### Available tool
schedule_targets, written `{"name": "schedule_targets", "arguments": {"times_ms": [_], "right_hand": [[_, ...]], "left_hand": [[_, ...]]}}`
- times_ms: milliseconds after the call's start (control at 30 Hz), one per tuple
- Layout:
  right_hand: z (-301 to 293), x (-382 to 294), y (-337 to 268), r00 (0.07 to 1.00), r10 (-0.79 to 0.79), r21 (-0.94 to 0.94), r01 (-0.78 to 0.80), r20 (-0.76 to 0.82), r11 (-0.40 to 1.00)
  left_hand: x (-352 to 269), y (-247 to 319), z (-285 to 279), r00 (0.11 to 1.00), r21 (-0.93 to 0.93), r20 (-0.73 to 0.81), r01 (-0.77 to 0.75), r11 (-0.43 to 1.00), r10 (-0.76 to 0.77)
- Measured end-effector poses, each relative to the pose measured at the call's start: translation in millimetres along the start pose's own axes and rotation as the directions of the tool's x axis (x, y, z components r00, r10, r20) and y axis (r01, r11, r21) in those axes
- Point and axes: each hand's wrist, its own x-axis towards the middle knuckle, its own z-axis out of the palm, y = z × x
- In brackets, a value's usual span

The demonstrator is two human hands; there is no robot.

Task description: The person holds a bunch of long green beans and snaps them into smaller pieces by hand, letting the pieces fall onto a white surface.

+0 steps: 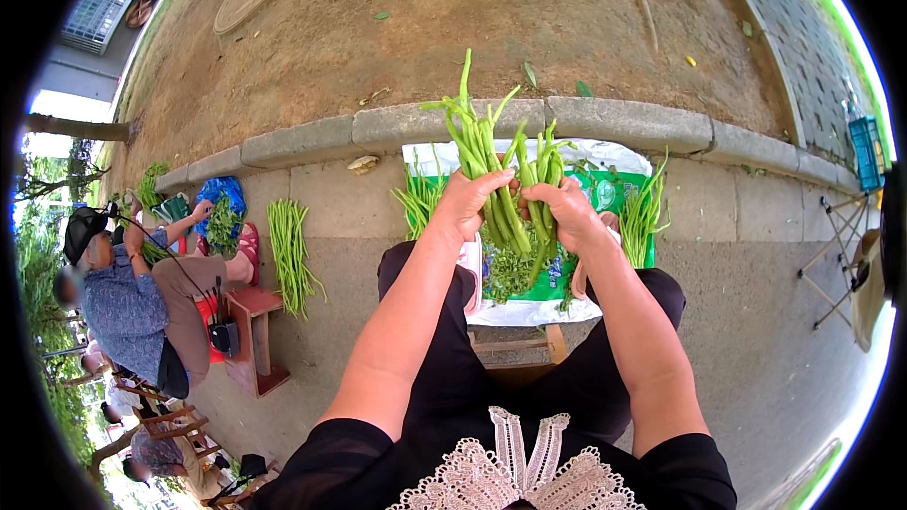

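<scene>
My left hand (469, 204) grips a bunch of green leaf stalks (485, 149), its thumb laid across them. Close beside it, my right hand (565, 211) is closed on a second bunch of green stalks (544, 159). The two bunches lean side by side over a green and white plastic sack (606, 304) spread on the pavement. Stripped leaves (506, 276) lie heaped on the sack below my hands. One pile of long stems (418, 202) rests at the sack's left edge, another pile of stems (641, 216) at its right.
A stone kerb (453, 124) runs beyond the sack, with bare soil behind. At left, another person (127, 304) sits handling greens near a blue plastic bag (221, 191). A bundle of stems (289, 248) lies between us, near a wooden stool (251, 319). A folding stool (843, 262) stands at right.
</scene>
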Motion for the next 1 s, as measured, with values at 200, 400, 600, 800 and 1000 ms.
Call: {"name": "schedule_targets", "arguments": {"times_ms": [200, 400, 600, 800, 1000], "right_hand": [[2, 3, 2, 0.998, -0.011, 0.002, 0.011, -0.054, 1.0], [-5, 5, -4, 0.998, -0.034, 0.06, 0.037, -0.049, 0.998], [8, -3, -3, 0.999, 0.001, 0.082, -0.005, 0.054, 0.997], [6, -3, 8, 0.992, 0.029, -0.017, -0.027, 0.126, 0.999], [-5, -20, 3, 0.997, -0.06, 0.069, 0.063, -0.045, 0.996]], "left_hand": [[0, 1, 3, 0.999, 0.066, 0.022, -0.046, 0.997, 0.044], [2, 0, 2, 0.998, 0.02, 0.038, -0.059, 0.998, 0.058], [1, -3, 2, 0.994, 0.11, -0.06, -0.08, 0.991, 0.087], [-3, -6, -3, 0.997, 0.151, -0.06, -0.03, 0.988, 0.04], [-19, -20, -13, 0.996, 0.139, -0.053, -0.063, 0.988, 0.071]]}}
